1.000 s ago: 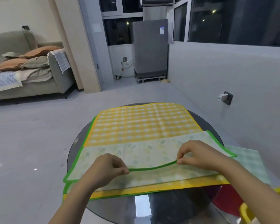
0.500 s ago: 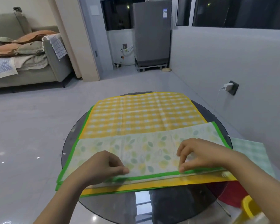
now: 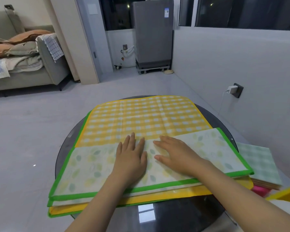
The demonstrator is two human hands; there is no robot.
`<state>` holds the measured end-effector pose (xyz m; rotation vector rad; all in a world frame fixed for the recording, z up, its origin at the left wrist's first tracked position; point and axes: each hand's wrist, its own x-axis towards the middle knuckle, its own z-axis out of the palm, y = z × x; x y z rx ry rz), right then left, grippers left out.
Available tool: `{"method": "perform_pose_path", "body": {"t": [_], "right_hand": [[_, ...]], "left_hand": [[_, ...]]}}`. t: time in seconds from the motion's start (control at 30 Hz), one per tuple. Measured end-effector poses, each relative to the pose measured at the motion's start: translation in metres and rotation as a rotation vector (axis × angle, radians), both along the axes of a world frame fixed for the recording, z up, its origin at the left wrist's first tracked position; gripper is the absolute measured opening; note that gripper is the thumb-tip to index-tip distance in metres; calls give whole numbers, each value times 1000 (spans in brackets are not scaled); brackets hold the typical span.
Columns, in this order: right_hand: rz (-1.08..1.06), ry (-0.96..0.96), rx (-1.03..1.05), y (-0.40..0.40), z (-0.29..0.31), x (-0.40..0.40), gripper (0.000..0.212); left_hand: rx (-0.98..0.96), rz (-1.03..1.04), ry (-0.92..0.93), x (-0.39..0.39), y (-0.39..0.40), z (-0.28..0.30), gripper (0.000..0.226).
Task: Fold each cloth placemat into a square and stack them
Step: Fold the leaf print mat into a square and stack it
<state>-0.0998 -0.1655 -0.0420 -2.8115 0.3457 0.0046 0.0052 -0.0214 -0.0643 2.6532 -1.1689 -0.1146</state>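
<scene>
On the round table [image 3: 64, 148], left hand [image 3: 130, 156], right hand [image 3: 177, 154] flat, fingers straight, pressing folded leaf-print placemat [image 3: 84, 168]

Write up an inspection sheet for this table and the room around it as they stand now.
Surface: round dark glass table, mostly covered by cloths.
Job's things: leaf-print placemat with green border, folded into a long strip, lying on the yellow checked placemat; a folded green checked placemat at the right edge.
Clutter: a yellow object and something pink at lower right, too cut off to identify.
Hands: left hand and right hand both flat, pressing the leaf-print strip.
Cables: white charger in a wall socket, cord hanging down.
Surroundings: sofa piled with bedding, grey appliance, dark windows.
</scene>
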Motion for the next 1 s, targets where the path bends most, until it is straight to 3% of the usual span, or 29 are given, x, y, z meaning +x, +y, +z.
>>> {"method": "perform_pose_path", "body": {"t": [0.23,0.37,0.57,0.67,0.77,0.87,1.0], "right_hand": [[-15,28,-82,-4,-31,6,73],[-150,46,-86,-37,-31,-9,64],[-343,82,-124,-94,-31,-40,71],[-341,79,-133,-98,-32,-44,71],[-348,90,-127,-94,-30,-41,70],[-362,70,-92,-82,-26,-34,68],[-171,-20,-52,-33,-21,-6,61]], "left_hand": [[110,14,-35,-1,-5,-11,54],[106,3,-39,-1,-4,-13,63],[103,-3,-43,-1,-4,-14,68],[106,-5,-41,-1,-5,-14,63],[104,-10,-44,-1,-4,-14,71],[112,-11,-35,-2,-5,-13,58],[108,-9,-32,-4,-6,-11,54]]}}
